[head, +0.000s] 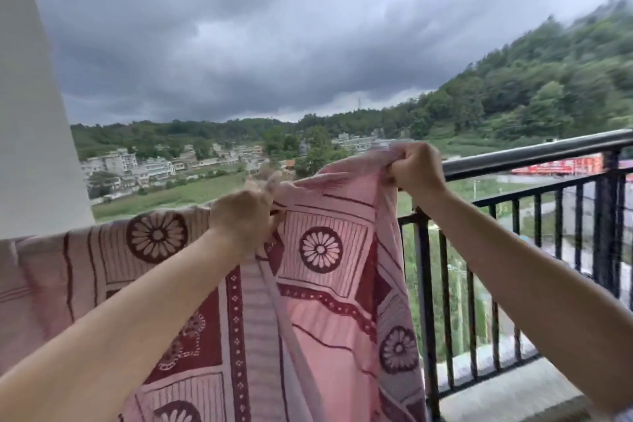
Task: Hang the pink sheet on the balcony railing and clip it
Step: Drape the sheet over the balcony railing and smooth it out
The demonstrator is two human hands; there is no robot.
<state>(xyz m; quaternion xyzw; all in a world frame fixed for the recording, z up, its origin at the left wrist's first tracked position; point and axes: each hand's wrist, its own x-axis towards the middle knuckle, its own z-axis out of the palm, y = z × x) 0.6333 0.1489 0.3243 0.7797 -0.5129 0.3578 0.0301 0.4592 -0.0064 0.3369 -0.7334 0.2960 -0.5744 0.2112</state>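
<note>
Here the pink sheet [322, 284], patterned with dark red flower rounds and bands, hangs in front of the balcony railing [534, 156], its top edge lifted between the two hands. The left hand [245, 216] is closed in a fist on a bunched part of the top edge, and to its left the cloth lies draped over the rail as far as the white pillar [30, 96]. The right hand [416, 164] is closed on the sheet's upper corner, held just at the bare metal top rail, which runs on to its right above dark upright bars. Below the hands the sheet falls in loose folds. Beyond them lie pale buildings [137, 164], a wooded hill [548, 79] and heavy grey cloud.
</note>
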